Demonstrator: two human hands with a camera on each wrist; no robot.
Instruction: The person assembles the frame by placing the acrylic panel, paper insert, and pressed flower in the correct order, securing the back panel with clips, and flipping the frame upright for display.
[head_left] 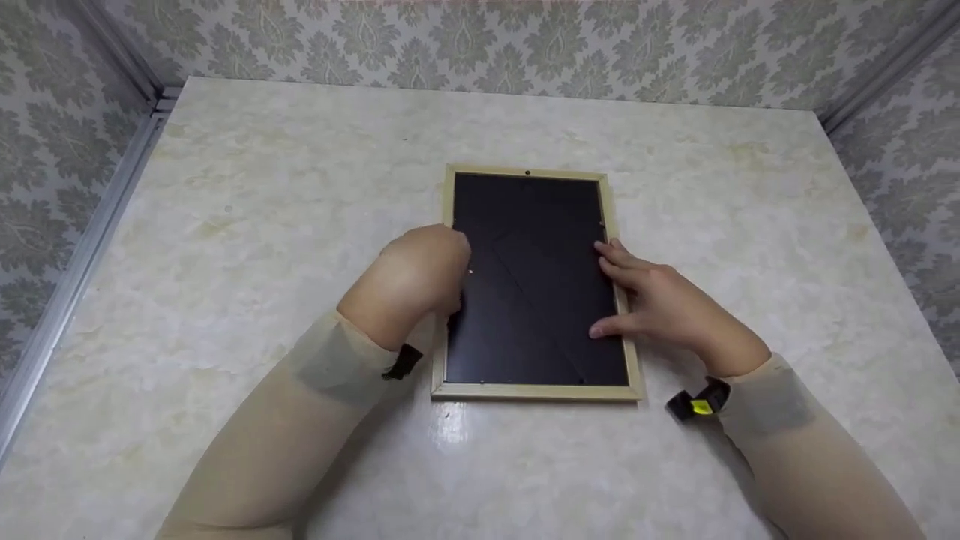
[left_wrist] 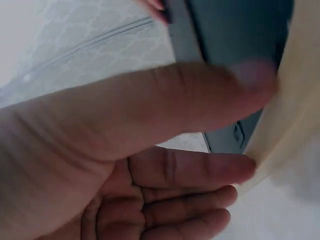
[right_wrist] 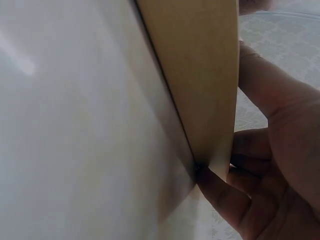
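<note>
A picture frame (head_left: 528,391) with light wooden rails and a black backing board (head_left: 525,300) lies back side up on the table. My left hand (head_left: 416,274) is bent over its left rail. In the left wrist view the thumb (left_wrist: 200,97) lies over the rail's inner edge and the index fingertip touches the outer side; the other fingers curl loosely. My right hand (head_left: 667,304) holds the right rail, thumb and fingertips on the board's margin. The right wrist view shows one finger (right_wrist: 225,197) low against the wooden side, by the tabletop. A small metal tab (left_wrist: 238,132) shows near the rail.
The marbled white table (head_left: 262,172) spreads around the frame. Patterned wallpaper (head_left: 465,41) stands behind it and at both sides. A metal rail (head_left: 82,277) runs along the left edge. Dark straps (head_left: 701,401) are worn at the wrists.
</note>
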